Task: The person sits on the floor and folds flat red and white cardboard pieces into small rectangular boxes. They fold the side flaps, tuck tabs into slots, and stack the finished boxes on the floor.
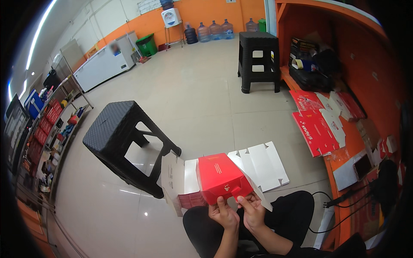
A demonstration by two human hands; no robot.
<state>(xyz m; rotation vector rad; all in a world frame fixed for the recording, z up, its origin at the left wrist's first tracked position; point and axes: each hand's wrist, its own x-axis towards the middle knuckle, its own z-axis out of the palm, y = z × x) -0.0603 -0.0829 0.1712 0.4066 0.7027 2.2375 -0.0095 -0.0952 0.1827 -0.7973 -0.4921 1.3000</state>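
A red cardboard box [218,174], partly folded into shape, is held just above my knees. My left hand [223,211] grips its lower front edge with the thumb on the red face. My right hand [251,210] pinches a small flap at the box's near right corner. A white inner flap [258,193] sticks out from the box's right side. Flat white carton blanks [262,163] lie on the floor behind the box. Another flat blank [174,178] with a dark red printed part lies to its left.
A black plastic stool [122,139] stands close on the left, a second one [259,58] farther back. An orange counter [344,142] on the right carries flat red cartons [316,129], a phone [362,166] and cables. Shelves with goods [45,129] line the left wall; water bottles [208,31] stand at the back.
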